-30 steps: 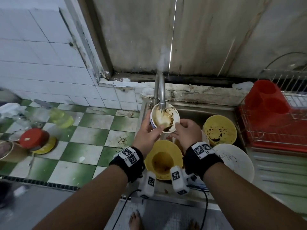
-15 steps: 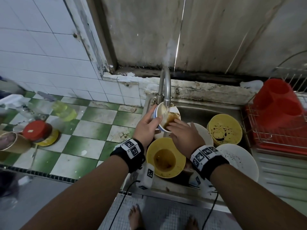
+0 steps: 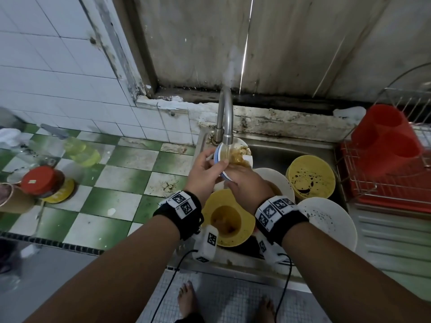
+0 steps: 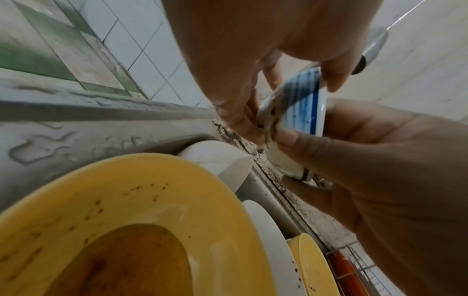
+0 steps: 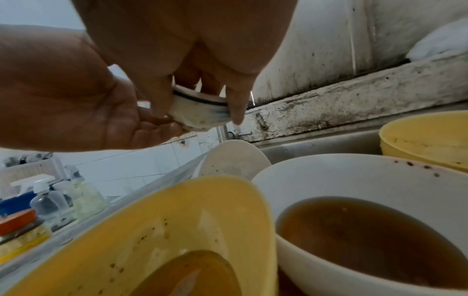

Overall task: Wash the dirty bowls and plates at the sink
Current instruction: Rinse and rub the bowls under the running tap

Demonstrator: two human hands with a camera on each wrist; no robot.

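Observation:
A small white bowl (image 3: 241,152) with blue stripes tilts under the running faucet (image 3: 225,113), brown sauce smeared inside it. My left hand (image 3: 215,163) grips its left rim, thumb on the edge. Reaching in from the near side, my right hand (image 3: 235,171) curls its fingers round the bowl's foot (image 5: 200,113). The blue stripes (image 4: 302,100) show between both hands in the left wrist view. Below, in the sink (image 3: 291,143), sit a yellow bowl (image 3: 227,217) of brown water, a white bowl (image 5: 367,220) of brown water, a second yellow bowl (image 3: 311,177) and a speckled white plate (image 3: 326,221).
A red dish rack (image 3: 384,190) with a red cup holder (image 3: 382,134) stands right of the sink. On the green-and-white checked counter (image 3: 112,197) to the left are a red-lidded jar (image 3: 42,180) and a yellow-green bottle (image 3: 81,151).
My right hand slid from the bowl's right rim to its near underside. The bowl stays under the faucet, now tilted more, and water runs into it.

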